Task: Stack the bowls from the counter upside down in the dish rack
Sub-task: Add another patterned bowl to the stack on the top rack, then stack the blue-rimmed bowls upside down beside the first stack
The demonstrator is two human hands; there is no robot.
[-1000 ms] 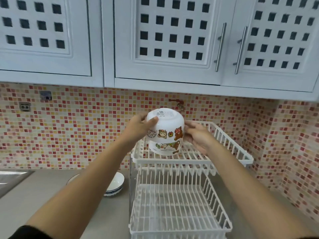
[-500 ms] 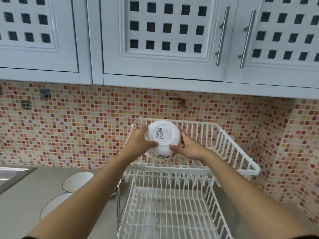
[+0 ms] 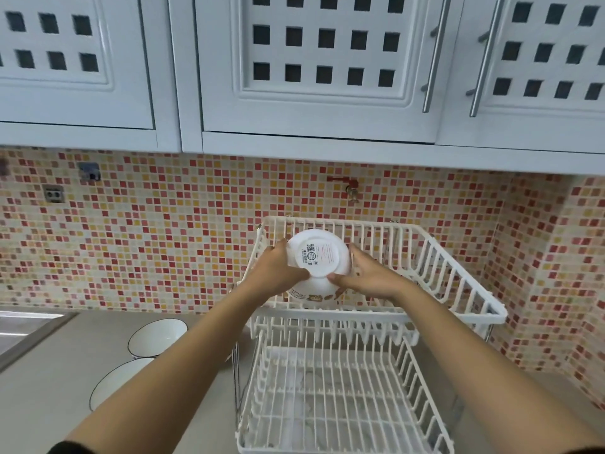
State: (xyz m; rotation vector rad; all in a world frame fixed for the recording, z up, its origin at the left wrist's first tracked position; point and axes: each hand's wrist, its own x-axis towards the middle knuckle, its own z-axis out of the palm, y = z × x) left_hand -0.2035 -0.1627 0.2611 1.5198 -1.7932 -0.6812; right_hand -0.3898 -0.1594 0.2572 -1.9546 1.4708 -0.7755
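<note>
A white cartoon-printed bowl (image 3: 317, 257) is upside down, its labelled base facing me, inside the upper tier of the white wire dish rack (image 3: 458, 283). It sits over another printed bowl (image 3: 316, 294) whose rim shows below. My left hand (image 3: 278, 273) grips its left side and my right hand (image 3: 366, 276) its right side. Two white bowls with dark rims stay on the counter to the left, one further back (image 3: 157, 337) and one nearer (image 3: 121, 383), partly hidden by my left forearm.
The rack's lower tier (image 3: 343, 398) holds nothing. A sink edge (image 3: 26, 329) lies at far left. White cabinets (image 3: 320, 70) hang above the rack. A red tap (image 3: 347, 185) and an outlet (image 3: 54, 194) sit on the mosaic wall.
Both hands have lowered the upturned bowl from above the rack down into the upper tier, onto the bowl there. My view tipped downward, showing more of the counter bowls.
</note>
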